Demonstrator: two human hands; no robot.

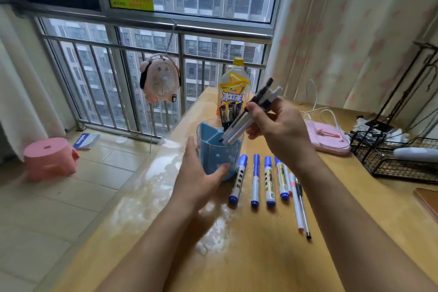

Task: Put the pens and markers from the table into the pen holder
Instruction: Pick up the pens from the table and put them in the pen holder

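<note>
A blue, partly clear pen holder (233,154) with inner dividers stands on the wooden table (260,256). My left hand (200,173) wraps around its left side. My right hand (282,130) grips a bundle of pens (251,114), tilted, with the lower tips dipping into the holder's open top. Several black marker caps (231,111) stick up from the holder's far compartment. To the right of the holder, several blue-capped whiteboard markers (255,180) lie side by side on the table. Two thin pens (300,206) lie just right of them.
An orange iced tea bottle (233,85) stands right behind the holder. A pink flat device (329,140) with a white cable lies at the right, beside a black wire basket (388,161). A small fan (160,78) hangs on the window railing. A pink stool (51,157) stands on the floor.
</note>
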